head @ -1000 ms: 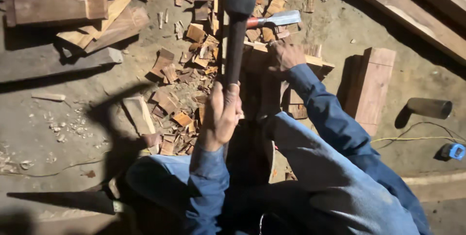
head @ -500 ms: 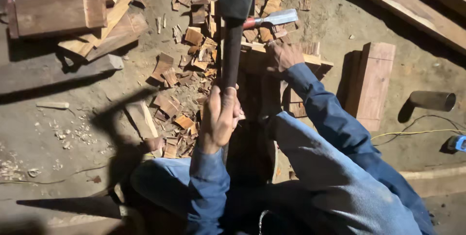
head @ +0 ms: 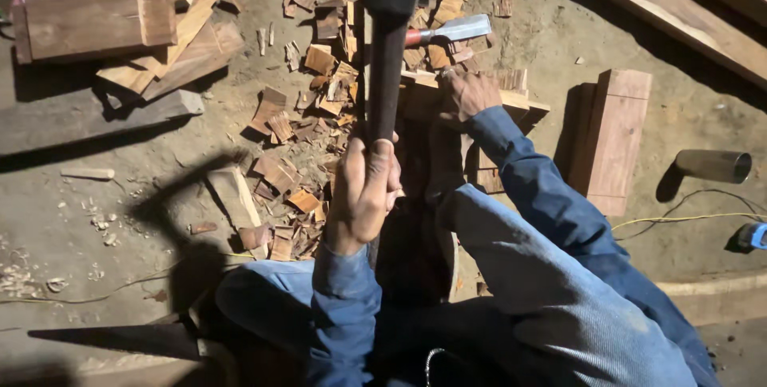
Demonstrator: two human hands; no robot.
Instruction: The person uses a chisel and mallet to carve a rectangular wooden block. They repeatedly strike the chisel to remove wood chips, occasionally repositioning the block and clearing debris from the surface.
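The person wears a blue long-sleeved denim shirt with cuffs closed at both wrists, blue jeans of a paler, faded tone over the knees, and both hands, the left hand (head: 363, 191) and the right hand (head: 470, 93), are bare.

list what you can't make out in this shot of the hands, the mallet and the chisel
- Mallet head: cut off by the head view's top edge and blurred, so its shape is unclear.
- Chisel handle: mostly hidden behind the mallet shaft; only the blade shows.
- Right hand: its fingers curl onto the wood block; what they grip is not visible.
- Block's front face: hidden by sleeve and shadow.
- Left hand: lower handle end covered.
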